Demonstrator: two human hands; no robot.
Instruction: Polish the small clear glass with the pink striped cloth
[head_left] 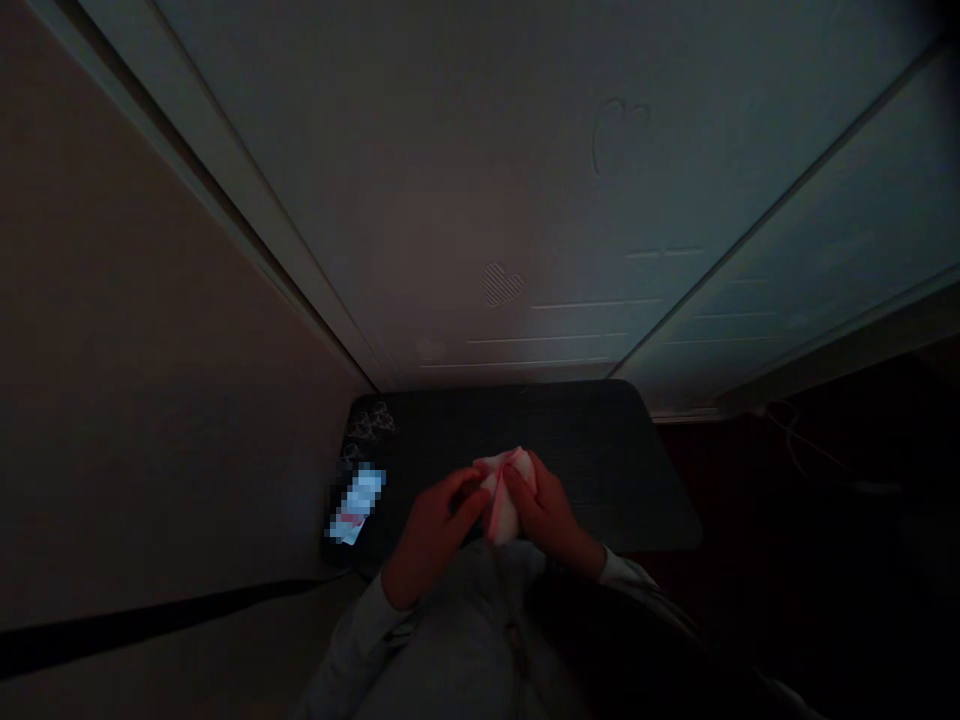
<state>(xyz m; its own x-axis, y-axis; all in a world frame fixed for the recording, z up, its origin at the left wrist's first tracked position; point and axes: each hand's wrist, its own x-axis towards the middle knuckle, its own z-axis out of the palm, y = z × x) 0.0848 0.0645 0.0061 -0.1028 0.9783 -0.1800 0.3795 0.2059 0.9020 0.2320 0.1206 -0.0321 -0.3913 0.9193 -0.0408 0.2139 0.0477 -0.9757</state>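
Note:
Close to my body, above the near edge of the dark table, I hold a folded pink-and-white piece (pixel 504 512); the dim light does not show whether it is paper or cloth. My right hand (pixel 553 515) grips it from the right, with the thumb pressed on its front near the top. On the other side, my left hand (pixel 435 525) pinches its left edge, thumb and curled fingers at the fold. Parts of the piece are hidden behind my fingers.
The dark table (pixel 600 440) stands against a pale panel (pixel 450 200) with raised hearts and lines. A lit phone (pixel 357 505), its screen blurred, lies at the left, near a tangled thin cord (pixel 373 420). A dark strap (pixel 165 612) crosses the lower left.

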